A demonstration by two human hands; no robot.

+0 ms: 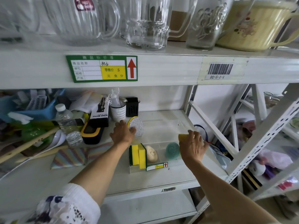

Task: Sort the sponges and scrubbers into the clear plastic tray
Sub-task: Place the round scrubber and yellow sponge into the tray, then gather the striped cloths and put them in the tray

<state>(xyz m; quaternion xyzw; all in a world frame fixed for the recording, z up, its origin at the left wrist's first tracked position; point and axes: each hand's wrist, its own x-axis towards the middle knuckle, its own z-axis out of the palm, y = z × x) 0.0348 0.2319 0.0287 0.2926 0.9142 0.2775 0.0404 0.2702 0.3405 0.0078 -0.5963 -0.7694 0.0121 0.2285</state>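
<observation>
I'm pinching a yellow sponge (183, 136) in my right hand (193, 147) over the tray (181, 125). My left hand (123, 132), fingers closed, is gripping the silver scrubber (137, 126) at the tray's far left. I'm slotting both upright beside the sponges (138, 155) near left.

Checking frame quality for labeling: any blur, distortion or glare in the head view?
Head view: wide-angle bending bows the upper shelf edge and splays the rack posts; glass mugs close at top look soft and oversized; clutter at far left is smeared; the clear plastic tray nearly vanishes against the white shelf; both hands and sponges stay readable; lighting even, shadows faint.
</observation>
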